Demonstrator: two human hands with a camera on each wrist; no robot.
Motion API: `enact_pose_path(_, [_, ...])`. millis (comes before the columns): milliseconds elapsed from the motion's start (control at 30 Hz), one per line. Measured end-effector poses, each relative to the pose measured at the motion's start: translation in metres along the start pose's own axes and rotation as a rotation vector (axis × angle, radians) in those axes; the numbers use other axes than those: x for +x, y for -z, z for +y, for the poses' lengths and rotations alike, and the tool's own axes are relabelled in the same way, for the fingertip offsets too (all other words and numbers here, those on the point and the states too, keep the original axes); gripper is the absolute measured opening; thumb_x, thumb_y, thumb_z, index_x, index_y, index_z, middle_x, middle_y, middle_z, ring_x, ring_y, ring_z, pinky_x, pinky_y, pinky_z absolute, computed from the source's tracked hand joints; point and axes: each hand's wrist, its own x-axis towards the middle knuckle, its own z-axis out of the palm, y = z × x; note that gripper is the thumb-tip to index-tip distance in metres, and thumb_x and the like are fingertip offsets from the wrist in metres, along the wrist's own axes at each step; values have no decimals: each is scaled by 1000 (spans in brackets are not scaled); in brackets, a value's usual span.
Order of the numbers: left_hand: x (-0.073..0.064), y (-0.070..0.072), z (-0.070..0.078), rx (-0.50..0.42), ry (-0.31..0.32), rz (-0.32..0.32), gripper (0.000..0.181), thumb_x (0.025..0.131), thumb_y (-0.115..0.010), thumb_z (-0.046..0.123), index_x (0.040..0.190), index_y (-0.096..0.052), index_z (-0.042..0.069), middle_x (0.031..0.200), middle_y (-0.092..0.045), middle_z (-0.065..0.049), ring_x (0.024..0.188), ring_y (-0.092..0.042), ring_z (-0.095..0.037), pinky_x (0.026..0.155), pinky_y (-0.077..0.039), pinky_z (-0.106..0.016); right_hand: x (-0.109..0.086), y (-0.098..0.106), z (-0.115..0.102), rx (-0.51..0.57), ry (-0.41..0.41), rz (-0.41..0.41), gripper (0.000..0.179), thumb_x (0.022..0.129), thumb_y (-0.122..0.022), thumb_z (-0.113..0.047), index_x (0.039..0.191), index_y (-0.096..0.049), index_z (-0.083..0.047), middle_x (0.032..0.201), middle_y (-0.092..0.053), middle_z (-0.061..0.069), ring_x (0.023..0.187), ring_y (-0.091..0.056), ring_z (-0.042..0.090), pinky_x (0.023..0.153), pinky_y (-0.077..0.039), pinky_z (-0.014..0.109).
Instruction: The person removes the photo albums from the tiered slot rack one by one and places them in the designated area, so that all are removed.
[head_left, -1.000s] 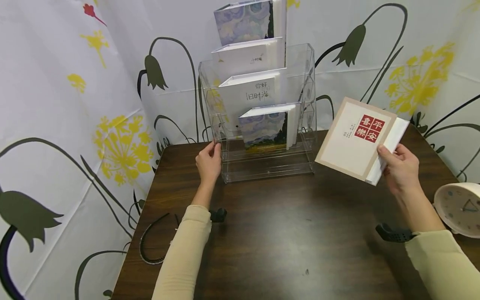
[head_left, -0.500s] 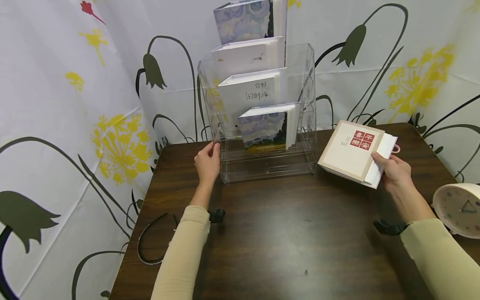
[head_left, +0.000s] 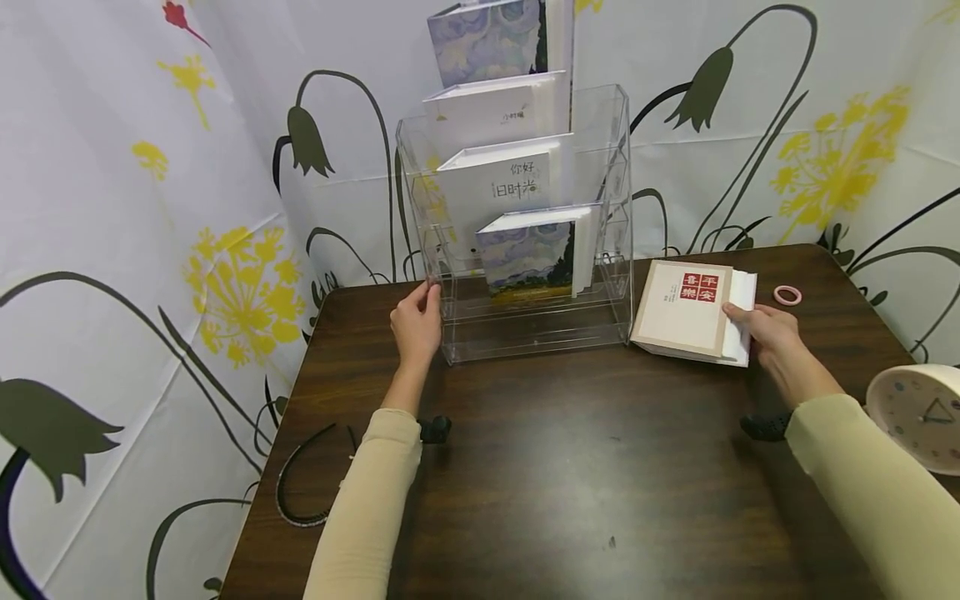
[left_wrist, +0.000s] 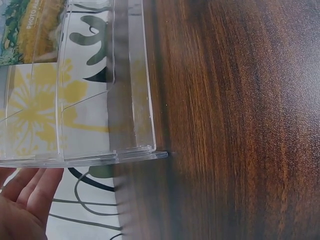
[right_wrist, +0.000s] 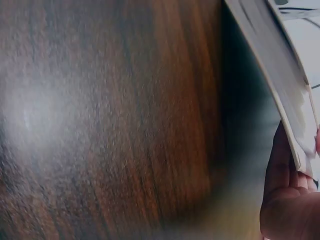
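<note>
A clear acrylic rack (head_left: 536, 337) stands at the back of the table, its tiers bearing several photo albums, the lowest with a painted landscape cover (head_left: 528, 265). My left hand (head_left: 417, 327) holds the rack's left side edge, thumb and fingers together there. In the left wrist view, its fingers (left_wrist: 42, 192) meet the outside of the side panel. My right hand (head_left: 776, 337) grips a cream photo album (head_left: 678, 317) with a red square of characters, thumb on top and fingers underneath. The album's left edge is right beside the rack's lower right corner, low over the table.
A pink ring (head_left: 787, 294) lies behind my right hand. At the far right stands a round clock (head_left: 918, 417). A dark, thin curved band (head_left: 288, 492) lies on the left of the brown table (head_left: 570, 467). A flower-printed curtain (head_left: 247, 300) hangs behind.
My right hand has lowered the cream album and brought it left toward the rack, tilting it flatter. The pink ring has come into view. My left hand stays at the rack's edge.
</note>
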Motion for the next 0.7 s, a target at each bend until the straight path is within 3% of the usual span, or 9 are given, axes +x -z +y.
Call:
enact_pose_path(100, [0, -1, 1, 3, 1, -3, 30, 97, -61, 33, 118, -74, 16, 95, -75, -8, 94, -69, -31, 86, -46, -50, 4, 2, 2, -53, -7, 2, 85, 86, -75, -35, 149, -32, 3, 77, -54, -13, 66, -56, 1, 61, -49, 21])
enact_pose_path(233, [-1, -2, 2, 5, -1, -3, 30, 97, -61, 33, 118, -73, 17, 97, -75, -8, 96, -68, -32, 86, -46, -50, 8, 5, 5, -143, -6, 13, 91, 86, -73, -42, 151, -29, 4, 104, -54, 0, 73, -55, 3, 64, -50, 21])
enact_pose_path(367, [-1, -3, 2, 9, -1, 0, 29, 97, -61, 33, 118, -74, 17, 97, -75, -8, 96, -68, -33, 86, -47, -51, 9, 8, 9, -240, -2, 20, 99, 84, -70, -52, 151, -25, 6, 141, -40, 21, 106, -54, 19, 89, -50, 32])
enact_pose_path(467, [-2, -3, 3, 7, -2, -5, 29, 97, -61, 32, 118, -73, 16, 98, -74, -8, 97, -68, -33, 86, -47, -51, 8, 9, 11, -302, 5, 33, 100, 85, -66, -56, 150, -25, 8, 154, -25, 27, 126, -39, 33, 105, -38, 44])
enact_pose_path(567, [-3, -2, 4, 6, -4, -10, 29, 97, -61, 32, 118, -73, 16, 98, -74, -9, 96, -68, -33, 86, -47, -51, 6, 8, 11, -372, 30, 70, 96, 87, -65, -56, 147, -30, 10, 151, -28, 30, 125, -41, 35, 103, -42, 43])
enact_pose_path(700, [-2, -2, 4, 4, -3, -3, 29, 97, -61, 31, 117, -74, 15, 94, -75, -9, 93, -68, -32, 85, -47, -51, 3, 6, 7, -472, 70, 110, 91, 86, -67, -54, 143, -38, 11, 142, -39, 30, 109, -54, 31, 75, -53, 26])
